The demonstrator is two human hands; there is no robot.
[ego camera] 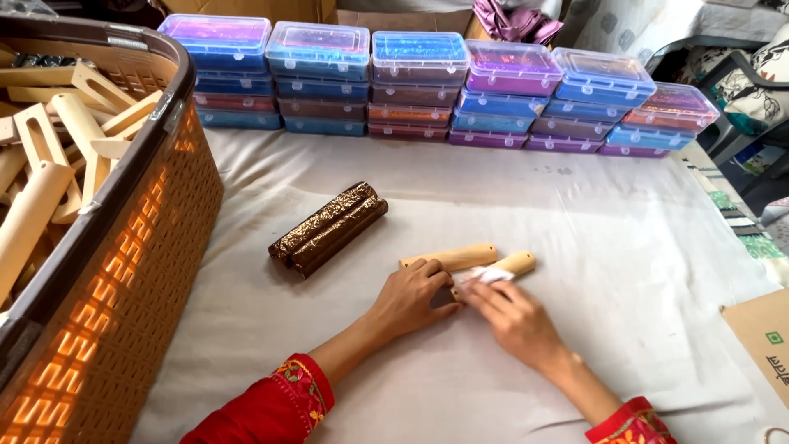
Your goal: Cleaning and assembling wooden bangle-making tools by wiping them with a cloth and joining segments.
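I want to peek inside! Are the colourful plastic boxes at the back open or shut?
Shut. The plastic boxes sit in neat stacks, and every top box has its clear lid lying flat on it.

you're in a home craft workshop: behind the cloth-covered table (575, 238) stand stacked plastic boxes (419, 82); left of it, a basket (123, 271) of wooden pieces (49, 156).

2 bare hands, red sleeves (275, 403) with embroidered floral cuffs.

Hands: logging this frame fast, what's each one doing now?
Left hand: fingers curled, resting on a wooden piece.
Right hand: pressing a white cloth against a second wooden piece.
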